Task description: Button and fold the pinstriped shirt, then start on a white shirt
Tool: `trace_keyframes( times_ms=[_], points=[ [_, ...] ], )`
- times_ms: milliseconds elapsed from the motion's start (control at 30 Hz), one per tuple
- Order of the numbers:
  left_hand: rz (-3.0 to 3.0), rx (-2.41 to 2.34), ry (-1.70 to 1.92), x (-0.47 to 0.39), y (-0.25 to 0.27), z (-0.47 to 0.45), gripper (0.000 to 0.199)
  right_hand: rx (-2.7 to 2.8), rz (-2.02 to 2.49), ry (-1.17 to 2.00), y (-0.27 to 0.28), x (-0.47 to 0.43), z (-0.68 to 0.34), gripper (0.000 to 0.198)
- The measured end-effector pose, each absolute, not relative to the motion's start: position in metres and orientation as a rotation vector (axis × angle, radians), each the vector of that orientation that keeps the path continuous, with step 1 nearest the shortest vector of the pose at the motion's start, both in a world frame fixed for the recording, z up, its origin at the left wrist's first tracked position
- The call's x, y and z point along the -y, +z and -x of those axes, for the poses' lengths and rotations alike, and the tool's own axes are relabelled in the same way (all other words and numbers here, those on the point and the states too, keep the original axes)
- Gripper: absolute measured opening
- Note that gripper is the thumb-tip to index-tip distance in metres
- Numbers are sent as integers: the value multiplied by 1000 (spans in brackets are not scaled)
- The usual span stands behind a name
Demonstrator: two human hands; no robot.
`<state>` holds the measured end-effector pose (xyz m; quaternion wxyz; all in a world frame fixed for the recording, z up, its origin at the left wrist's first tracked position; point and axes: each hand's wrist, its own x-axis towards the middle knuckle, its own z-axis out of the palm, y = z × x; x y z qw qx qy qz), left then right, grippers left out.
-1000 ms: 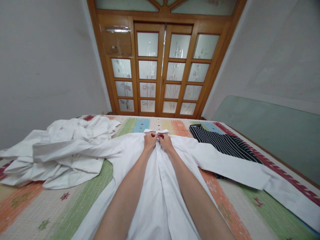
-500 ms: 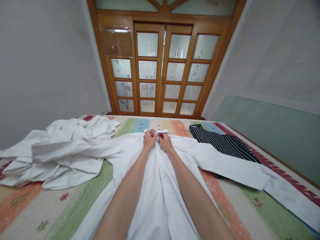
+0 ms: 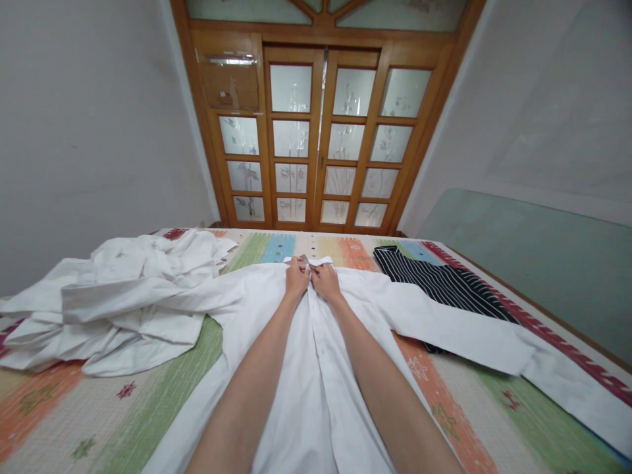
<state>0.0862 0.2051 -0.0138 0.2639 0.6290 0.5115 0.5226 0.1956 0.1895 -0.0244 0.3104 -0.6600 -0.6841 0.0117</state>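
A white long-sleeved shirt (image 3: 291, 368) lies front up on the bed, its collar at the far end and one sleeve stretched out to the right. At the collar, my left hand (image 3: 297, 276) pinches the left front edge of the shirt. Close beside it, my right hand (image 3: 324, 282) has its fingers closed on the right edge. The fingertips of both hands almost meet at the top of the button placket (image 3: 318, 355). Whatever button sits between them is too small to make out.
A heap of crumpled white clothing (image 3: 143, 283) lies on the left, touching the shirt's left sleeve. On the right, a folded black-and-white striped garment (image 3: 439, 280) lies partly under the right sleeve. Beneath everything spreads a striped bedspread (image 3: 162, 408). Wooden glazed doors (image 3: 318, 131) stand beyond.
Both hands have drawn slightly closer together at the collar, the left one shifting a little to the right. The shirt and the other clothes lie as before.
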Motion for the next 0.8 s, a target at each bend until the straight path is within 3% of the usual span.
trace_keyframes(
  times_ms=[367,800],
  points=[
    [-1679,-1335,1453,-213,-20,-87,31,1839,1768,36,-22,-190,-196,28],
    [-1714,-1443,1604,-213,-24,-89,59,1840,1727,-6,-26,-192,-198,31]
  ],
)
